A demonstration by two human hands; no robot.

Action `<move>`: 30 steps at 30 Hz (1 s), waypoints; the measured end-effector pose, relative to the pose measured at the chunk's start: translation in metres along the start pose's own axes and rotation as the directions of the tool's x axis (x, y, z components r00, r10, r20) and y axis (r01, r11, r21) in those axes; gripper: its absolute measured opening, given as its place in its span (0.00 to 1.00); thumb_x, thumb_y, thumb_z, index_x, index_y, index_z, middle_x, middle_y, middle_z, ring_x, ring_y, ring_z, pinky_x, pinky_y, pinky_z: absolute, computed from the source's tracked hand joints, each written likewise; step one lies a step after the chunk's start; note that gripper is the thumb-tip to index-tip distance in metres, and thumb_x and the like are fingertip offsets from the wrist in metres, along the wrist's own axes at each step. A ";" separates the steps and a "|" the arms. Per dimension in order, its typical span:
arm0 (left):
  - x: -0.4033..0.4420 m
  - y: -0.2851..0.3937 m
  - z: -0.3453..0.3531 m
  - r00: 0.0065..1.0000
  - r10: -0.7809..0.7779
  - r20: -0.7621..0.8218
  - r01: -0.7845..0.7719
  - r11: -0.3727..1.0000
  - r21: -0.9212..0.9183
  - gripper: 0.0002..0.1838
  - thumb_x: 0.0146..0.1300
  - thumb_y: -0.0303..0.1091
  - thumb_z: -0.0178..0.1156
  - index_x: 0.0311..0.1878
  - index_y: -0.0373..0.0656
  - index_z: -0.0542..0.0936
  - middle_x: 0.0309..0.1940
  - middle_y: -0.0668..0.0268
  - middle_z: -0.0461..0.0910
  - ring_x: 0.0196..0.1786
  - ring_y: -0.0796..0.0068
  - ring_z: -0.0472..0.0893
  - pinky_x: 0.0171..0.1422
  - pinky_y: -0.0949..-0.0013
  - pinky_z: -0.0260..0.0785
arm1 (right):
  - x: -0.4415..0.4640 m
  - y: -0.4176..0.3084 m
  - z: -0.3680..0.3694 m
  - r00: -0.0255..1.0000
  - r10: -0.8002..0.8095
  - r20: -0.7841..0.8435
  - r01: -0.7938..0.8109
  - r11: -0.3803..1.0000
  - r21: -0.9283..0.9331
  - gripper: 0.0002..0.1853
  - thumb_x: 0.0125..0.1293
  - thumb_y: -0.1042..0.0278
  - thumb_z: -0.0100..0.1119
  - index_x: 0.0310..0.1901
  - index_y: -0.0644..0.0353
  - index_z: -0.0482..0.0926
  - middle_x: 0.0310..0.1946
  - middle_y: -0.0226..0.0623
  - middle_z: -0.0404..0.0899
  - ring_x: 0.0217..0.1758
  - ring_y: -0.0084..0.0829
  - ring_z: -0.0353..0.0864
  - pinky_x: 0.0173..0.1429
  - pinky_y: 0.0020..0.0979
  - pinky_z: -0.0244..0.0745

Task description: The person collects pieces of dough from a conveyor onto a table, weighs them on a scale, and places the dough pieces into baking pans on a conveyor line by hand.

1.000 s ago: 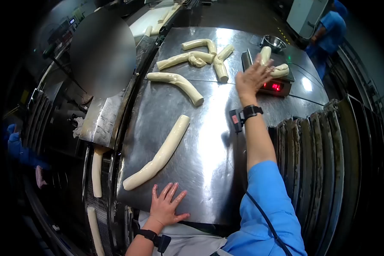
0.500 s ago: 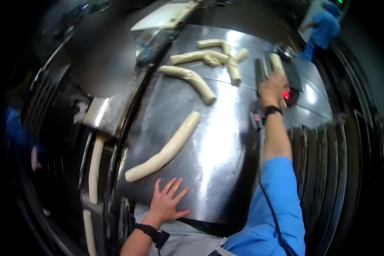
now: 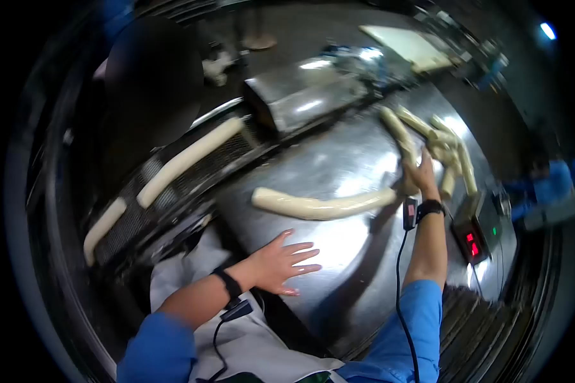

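Note:
My left hand [image 3: 284, 260] is spread over the near edge of the metal table [image 3: 358, 255], holding nothing. A long, pale, curved dough piece [image 3: 319, 207] lies just beyond it. My right hand [image 3: 423, 172] is closed around the lower end of another long dough piece [image 3: 399, 137], its fingers partly blurred. Several more pieces lie close beside that hand, among them a lumpy one [image 3: 446, 145] and a thin one [image 3: 467, 169]. To the right of my right hand stands a scale [image 3: 471, 241] with red digits.
On the left, a mesh conveyor [image 3: 124, 223] carries two dough lengths [image 3: 188, 163]. Beyond the table are a metal housing [image 3: 306, 92] and a white board [image 3: 409, 48]. Dark upright trays [image 3: 485, 329] stand at the lower right. A person in blue [image 3: 552, 185] is at the far right.
The view has swung round to the left. My right hand has left the scale area and closed on a dough piece on the table. My left hand remains spread at the table edge.

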State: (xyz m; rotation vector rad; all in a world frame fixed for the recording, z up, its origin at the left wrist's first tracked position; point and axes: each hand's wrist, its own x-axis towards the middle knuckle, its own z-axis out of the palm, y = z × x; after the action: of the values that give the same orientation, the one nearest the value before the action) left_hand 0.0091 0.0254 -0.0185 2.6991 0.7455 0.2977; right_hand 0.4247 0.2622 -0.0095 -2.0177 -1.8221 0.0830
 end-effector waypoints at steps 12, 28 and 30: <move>-0.152 -0.074 -0.048 0.479 -0.297 -0.826 0.492 0.870 -0.028 0.21 0.50 0.20 0.54 0.49 0.42 0.80 0.51 0.56 0.76 0.58 0.58 0.73 0.64 0.54 0.62 | -0.170 -0.214 0.024 0.780 -0.448 0.438 0.528 0.846 -0.075 0.33 0.56 0.42 0.61 0.52 0.64 0.70 0.44 0.51 0.74 0.51 0.50 0.73 0.54 0.47 0.66; -0.474 -0.038 -0.132 -0.166 -0.894 -0.416 0.894 0.041 -0.446 0.15 0.42 0.27 0.63 0.37 0.40 0.78 0.35 0.49 0.80 0.43 0.46 0.79 0.45 0.55 0.71 | -0.230 -0.326 0.042 0.835 -0.539 0.109 0.539 0.842 0.032 0.33 0.47 0.77 0.63 0.59 0.61 0.68 0.52 0.51 0.71 0.53 0.50 0.71 0.58 0.43 0.69; -0.412 -0.014 -0.168 0.028 -0.883 -0.468 0.923 0.203 -0.328 0.14 0.43 0.27 0.61 0.37 0.41 0.79 0.34 0.52 0.81 0.41 0.48 0.80 0.44 0.56 0.72 | -0.263 -0.386 0.030 0.661 -0.740 0.122 0.655 0.649 0.389 0.32 0.46 0.81 0.62 0.58 0.62 0.70 0.52 0.51 0.73 0.56 0.51 0.71 0.60 0.43 0.68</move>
State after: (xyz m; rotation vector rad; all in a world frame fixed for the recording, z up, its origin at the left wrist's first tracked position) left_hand -0.3919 -0.1388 0.0855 1.4630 2.5084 0.7367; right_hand 0.0163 0.0381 0.0346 -0.9922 -2.4660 0.4071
